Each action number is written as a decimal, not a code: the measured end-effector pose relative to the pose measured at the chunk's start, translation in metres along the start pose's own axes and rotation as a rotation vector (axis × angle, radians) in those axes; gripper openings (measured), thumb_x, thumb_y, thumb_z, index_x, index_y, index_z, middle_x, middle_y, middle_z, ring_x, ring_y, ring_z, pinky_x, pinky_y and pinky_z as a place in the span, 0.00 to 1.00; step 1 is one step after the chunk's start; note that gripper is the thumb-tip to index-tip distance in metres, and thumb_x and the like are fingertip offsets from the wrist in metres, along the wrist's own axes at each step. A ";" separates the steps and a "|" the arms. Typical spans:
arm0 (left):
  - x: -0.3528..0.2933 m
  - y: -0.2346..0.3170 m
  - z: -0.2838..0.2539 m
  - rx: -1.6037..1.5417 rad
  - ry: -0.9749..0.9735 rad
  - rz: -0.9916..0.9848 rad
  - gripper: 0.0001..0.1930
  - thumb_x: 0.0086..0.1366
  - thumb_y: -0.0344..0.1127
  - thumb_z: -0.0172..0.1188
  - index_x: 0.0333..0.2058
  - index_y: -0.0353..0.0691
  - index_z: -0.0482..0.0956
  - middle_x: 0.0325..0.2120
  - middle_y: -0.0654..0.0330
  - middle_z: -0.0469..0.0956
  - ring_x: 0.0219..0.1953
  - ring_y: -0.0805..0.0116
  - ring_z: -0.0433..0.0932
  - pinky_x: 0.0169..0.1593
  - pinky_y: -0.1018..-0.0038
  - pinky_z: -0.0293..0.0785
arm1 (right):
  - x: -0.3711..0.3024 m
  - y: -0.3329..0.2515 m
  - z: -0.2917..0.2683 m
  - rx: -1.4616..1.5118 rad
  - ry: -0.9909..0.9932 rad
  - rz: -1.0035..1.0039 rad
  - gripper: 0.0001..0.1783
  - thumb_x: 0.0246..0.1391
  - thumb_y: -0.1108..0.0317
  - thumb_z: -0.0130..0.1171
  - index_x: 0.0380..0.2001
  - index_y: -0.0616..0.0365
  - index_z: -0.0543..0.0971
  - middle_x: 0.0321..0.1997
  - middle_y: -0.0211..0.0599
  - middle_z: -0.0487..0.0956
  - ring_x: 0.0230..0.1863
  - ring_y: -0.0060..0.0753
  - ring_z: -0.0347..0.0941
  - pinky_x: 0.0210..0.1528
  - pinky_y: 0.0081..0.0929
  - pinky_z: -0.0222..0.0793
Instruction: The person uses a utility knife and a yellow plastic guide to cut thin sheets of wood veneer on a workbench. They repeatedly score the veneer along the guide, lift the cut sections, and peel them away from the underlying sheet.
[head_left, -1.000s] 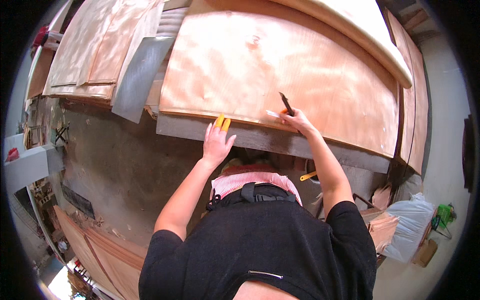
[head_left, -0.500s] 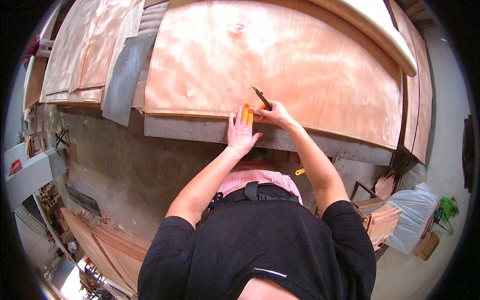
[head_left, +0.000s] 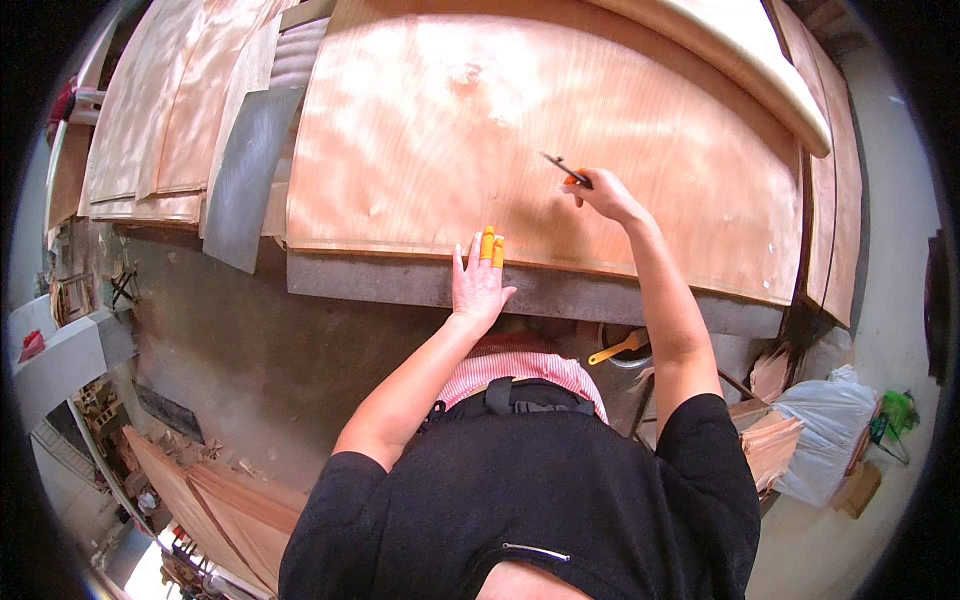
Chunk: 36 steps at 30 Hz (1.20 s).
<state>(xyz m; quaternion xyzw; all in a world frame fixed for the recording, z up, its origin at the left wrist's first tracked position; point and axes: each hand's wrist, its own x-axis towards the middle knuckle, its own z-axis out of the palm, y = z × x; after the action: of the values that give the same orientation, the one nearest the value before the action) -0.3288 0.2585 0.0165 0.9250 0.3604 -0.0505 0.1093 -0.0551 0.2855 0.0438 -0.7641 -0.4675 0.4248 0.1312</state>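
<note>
A broad sheet of reddish-tan wood veneer [head_left: 400, 150] lies across the bench in front of me. My left hand [head_left: 478, 286] rests on its near edge, fingers stretched out and spread, two of them in orange finger covers. Farther right, my right hand [head_left: 606, 196] is closed round a dark, slim utility knife [head_left: 572, 172]. The knife's tip points away and to the left, over the sheet. An orange cover shows on a finger of this hand too. Whether the blade touches the wood I cannot tell.
The bench's grey edge [head_left: 380, 280] runs below the veneer. A rolled sheet [head_left: 740, 65] lies along the far right. At left are a grey metal plate [head_left: 250, 180] and stacked veneers [head_left: 150, 130]. Near my right forearm is a yellow-handled brush [head_left: 612, 350] at a pot.
My right hand has moved right and away from my left hand, carrying the knife off the near edge area. My left hand stays at the edge, slightly lower in view.
</note>
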 end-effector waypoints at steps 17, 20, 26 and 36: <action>0.074 -0.043 -0.001 -0.089 0.069 -0.040 0.40 0.54 0.58 0.51 0.56 0.31 0.56 0.60 0.49 0.50 0.64 0.58 0.43 0.63 0.58 0.37 | 0.070 -0.042 0.059 0.267 0.278 0.073 0.14 0.43 0.62 0.62 0.28 0.60 0.72 0.18 0.36 0.76 0.21 0.28 0.73 0.26 0.26 0.68; 0.074 -0.045 -0.003 -0.063 0.068 -0.029 0.40 0.54 0.59 0.51 0.55 0.31 0.58 0.60 0.50 0.51 0.64 0.59 0.44 0.63 0.58 0.37 | 0.071 -0.048 0.056 0.112 0.290 0.116 0.17 0.40 0.57 0.63 0.26 0.58 0.73 0.19 0.37 0.77 0.23 0.33 0.75 0.29 0.30 0.69; 0.075 -0.045 -0.007 -0.060 0.048 -0.028 0.40 0.54 0.60 0.50 0.57 0.34 0.56 0.59 0.52 0.52 0.64 0.61 0.44 0.63 0.57 0.37 | 0.063 -0.059 0.045 -0.132 0.256 0.145 0.19 0.41 0.51 0.62 0.26 0.57 0.74 0.20 0.35 0.77 0.25 0.34 0.75 0.31 0.31 0.69; 0.078 -0.043 -0.002 -0.131 0.167 -0.030 0.39 0.54 0.57 0.52 0.57 0.35 0.55 0.59 0.51 0.52 0.63 0.60 0.45 0.62 0.56 0.38 | 0.061 -0.053 0.047 -0.087 0.289 0.133 0.21 0.39 0.50 0.63 0.25 0.58 0.75 0.25 0.41 0.78 0.32 0.40 0.75 0.34 0.33 0.69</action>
<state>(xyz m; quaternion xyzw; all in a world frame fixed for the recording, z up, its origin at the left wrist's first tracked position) -0.3010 0.3412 -0.0021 0.9113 0.3848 0.0488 0.1380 -0.1104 0.3545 0.0148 -0.8514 -0.4101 0.2976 0.1354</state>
